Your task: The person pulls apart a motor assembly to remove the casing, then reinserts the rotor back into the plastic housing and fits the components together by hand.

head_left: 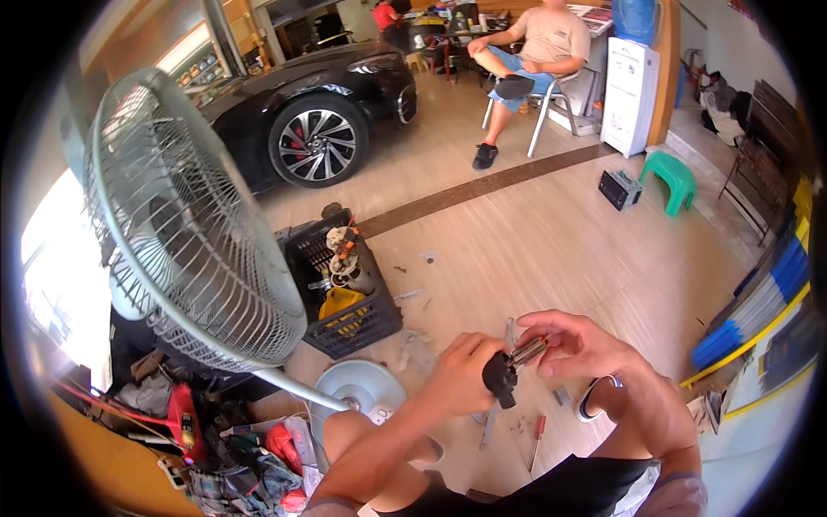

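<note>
Low in front of me, my left hand [461, 375] grips a black part [500, 377] with a round body and a short stub pointing down. A silvery metal cylinder [527, 350] sticks out of it toward the right. My right hand [594, 346] curls its thumb and fingers round the far end of that cylinder; the fingertips are partly hidden. On the floor below lie a red-handled screwdriver [539, 427] and a flat grey metal strip [489, 428], with several small bits scattered between them.
At left stands a big floor fan [189, 233], beside a black crate [370, 326] of parts. Cloths and bags [250, 470] lie lower left. Farther off are a black car [258, 99], a seated person [551, 43], a boxy black device [618, 191] and a green stool [670, 175].
</note>
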